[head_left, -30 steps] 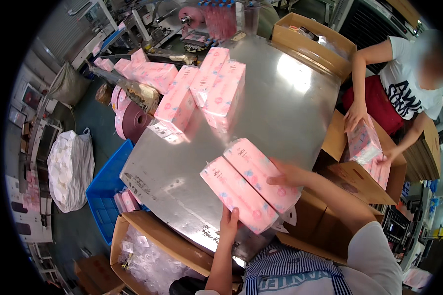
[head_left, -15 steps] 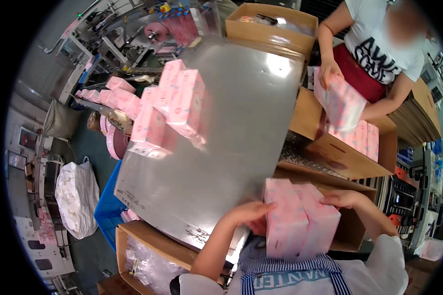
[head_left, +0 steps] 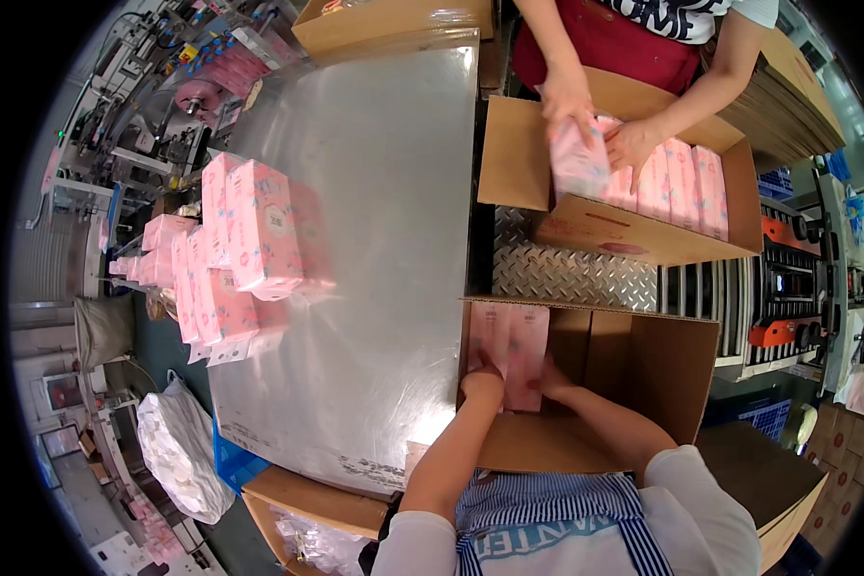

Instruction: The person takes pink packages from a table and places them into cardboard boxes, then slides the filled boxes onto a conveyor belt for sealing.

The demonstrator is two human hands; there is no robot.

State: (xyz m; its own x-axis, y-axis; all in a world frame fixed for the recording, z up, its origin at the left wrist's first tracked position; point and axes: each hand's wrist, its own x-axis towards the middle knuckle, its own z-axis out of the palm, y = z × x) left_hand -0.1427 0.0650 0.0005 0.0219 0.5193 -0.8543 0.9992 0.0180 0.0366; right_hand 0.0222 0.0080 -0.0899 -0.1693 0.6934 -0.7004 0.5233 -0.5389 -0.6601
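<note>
Fingers (head_left: 551, 377) on two pink packs (head_left: 526, 336)

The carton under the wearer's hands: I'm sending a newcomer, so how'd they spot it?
Find the big metal table, then follow its right edge downward. An open carton stands there, left hand and right hand inside at two pink packs; the farther carton shows a longer row.

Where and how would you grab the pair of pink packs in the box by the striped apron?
From above, I'd say, through the cardboard box's open top, since its walls stand around the pair of pink packs. Hold the two long outer sides and press inward: the packs lie side by side, so that should keep them together.
</note>
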